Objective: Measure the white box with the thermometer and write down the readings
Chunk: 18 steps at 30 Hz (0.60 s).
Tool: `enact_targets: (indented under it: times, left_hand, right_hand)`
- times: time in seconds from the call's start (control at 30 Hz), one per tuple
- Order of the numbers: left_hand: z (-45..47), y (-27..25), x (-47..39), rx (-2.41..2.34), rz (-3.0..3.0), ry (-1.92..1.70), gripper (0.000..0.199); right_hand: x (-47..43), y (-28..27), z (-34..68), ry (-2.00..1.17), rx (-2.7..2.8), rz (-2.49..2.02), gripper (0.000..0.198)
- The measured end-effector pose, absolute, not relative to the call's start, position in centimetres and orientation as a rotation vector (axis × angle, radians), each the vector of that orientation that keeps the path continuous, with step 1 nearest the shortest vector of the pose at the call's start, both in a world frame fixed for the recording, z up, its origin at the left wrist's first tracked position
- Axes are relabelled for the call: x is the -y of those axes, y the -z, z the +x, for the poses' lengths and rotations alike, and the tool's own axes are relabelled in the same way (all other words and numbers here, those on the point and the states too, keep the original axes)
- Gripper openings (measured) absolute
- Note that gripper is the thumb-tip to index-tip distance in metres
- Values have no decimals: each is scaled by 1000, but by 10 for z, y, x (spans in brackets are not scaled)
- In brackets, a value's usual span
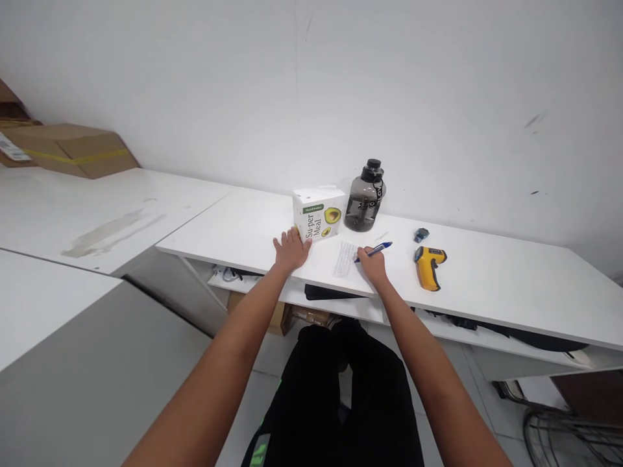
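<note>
My right hand (374, 264) grips a blue pen (380, 249), its tip low over a sheet of paper (344, 259) covered in small writing or print. Fingers spread, my left hand (292, 251) lies on the white table just in front of a white box (316, 207) marked "Su-per Meal" with avocado pictures. The fingertips meet or nearly meet the box's lower left corner. Behind the paper, a dark see-through water bottle (364, 201) stands upright beside the box. To the right of my pen hand lies a yellow and black infrared thermometer (428, 267), with a small dark blue device (421, 235) behind it.
A white wall backs the narrow white table (506, 279). Cardboard boxes (82, 149) sit on another white surface at the far left. Below the tabletop, a shelf holds a flat black item (331, 293) and other things. A wire rack (559, 434) stands at lower right.
</note>
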<state>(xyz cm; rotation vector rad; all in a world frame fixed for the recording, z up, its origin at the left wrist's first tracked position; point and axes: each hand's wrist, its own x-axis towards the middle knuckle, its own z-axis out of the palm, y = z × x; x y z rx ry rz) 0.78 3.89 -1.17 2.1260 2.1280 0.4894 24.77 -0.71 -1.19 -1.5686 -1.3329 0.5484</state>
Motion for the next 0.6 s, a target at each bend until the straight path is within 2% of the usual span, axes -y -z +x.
enact_targets:
  times: [0.6]
  left_hand:
    - [8, 12, -40, -2115, 2104, -515, 79]
  right_hand:
    - [5, 14, 248, -574, 1348, -1557, 28]
